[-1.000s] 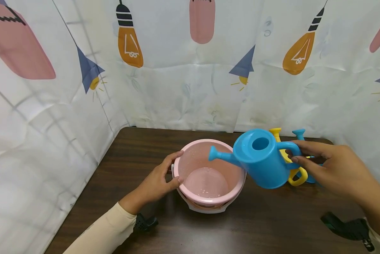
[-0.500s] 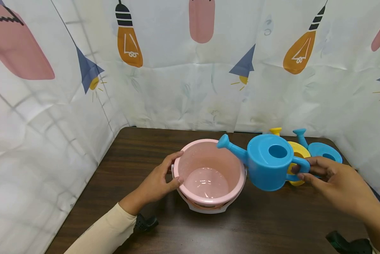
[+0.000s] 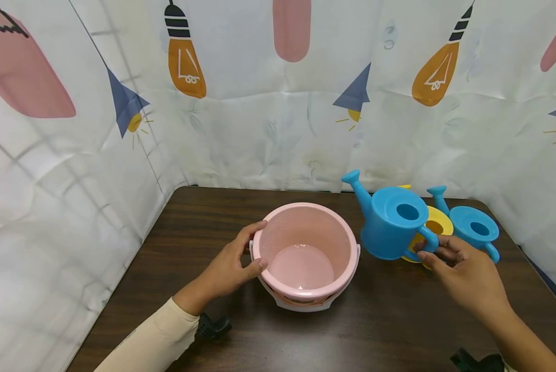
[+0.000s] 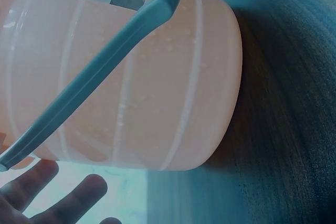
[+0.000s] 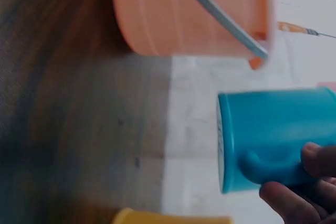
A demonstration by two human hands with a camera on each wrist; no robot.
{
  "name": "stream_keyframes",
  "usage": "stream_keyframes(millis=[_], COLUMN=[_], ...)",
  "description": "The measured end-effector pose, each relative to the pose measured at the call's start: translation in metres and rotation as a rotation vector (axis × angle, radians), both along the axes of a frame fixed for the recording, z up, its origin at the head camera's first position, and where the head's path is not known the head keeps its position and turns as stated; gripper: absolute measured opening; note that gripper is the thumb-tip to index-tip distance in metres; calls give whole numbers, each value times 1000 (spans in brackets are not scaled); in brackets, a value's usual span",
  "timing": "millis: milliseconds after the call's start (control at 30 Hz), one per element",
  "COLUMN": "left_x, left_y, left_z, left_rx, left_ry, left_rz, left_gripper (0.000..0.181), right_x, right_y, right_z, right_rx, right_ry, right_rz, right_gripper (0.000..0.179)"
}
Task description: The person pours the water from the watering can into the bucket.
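Observation:
A pink bucket with a pale handle stands on the brown table, a little clear liquid glinting at its bottom. My left hand rests on the bucket's left rim, thumb on the near side and fingers spread along the outside. To the right of the bucket, my right hand pinches the handle of a blue watering can. That can is held up off the table, as the right wrist view shows, with its spout pointing up and away. Behind it, a yellow watering can is partly hidden.
A second blue watering can stands at the table's back right, beside the yellow one. The dark wooden table ends at a patterned white curtain behind and to the left.
My right hand has drawn the blue watering can from over the bucket's rim to the right and levelled it, uncovering the cans behind. My left hand has stayed on the rim.

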State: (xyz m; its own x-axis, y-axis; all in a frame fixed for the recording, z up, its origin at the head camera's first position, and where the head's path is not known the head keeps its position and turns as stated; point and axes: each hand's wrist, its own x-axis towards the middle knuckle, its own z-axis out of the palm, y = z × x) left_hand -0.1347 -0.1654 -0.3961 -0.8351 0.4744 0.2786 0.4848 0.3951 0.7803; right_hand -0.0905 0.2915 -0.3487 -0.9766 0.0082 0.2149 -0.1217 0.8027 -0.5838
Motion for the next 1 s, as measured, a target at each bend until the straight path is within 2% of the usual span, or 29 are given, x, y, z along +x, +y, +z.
stream_keyframes(millis=[100,233,500,767,1000], left_x=[0,0,0,1,0], left_y=[0,0,0,-1,-1], left_z=[0,0,1,-1,-1], left_rx=[0,2,7,5,11], left_ry=[-2,-4,-11,-14,-12], left_rz=[0,0,-3,0,-9], left_gripper=[74,74,74,75,75], right_x=[-5,-11,-26,-37,-39], right_y=[-10,-22,-35,-40,-39], right_z=[-9,-23,-46,-63,-72], right_rx=[-17,-52,-107,-120,-112], right_ry=[14,-9,17,-36,-69], right_rz=[-16,-51,-98,-122,-136], right_gripper=[46,50,39,38,38])
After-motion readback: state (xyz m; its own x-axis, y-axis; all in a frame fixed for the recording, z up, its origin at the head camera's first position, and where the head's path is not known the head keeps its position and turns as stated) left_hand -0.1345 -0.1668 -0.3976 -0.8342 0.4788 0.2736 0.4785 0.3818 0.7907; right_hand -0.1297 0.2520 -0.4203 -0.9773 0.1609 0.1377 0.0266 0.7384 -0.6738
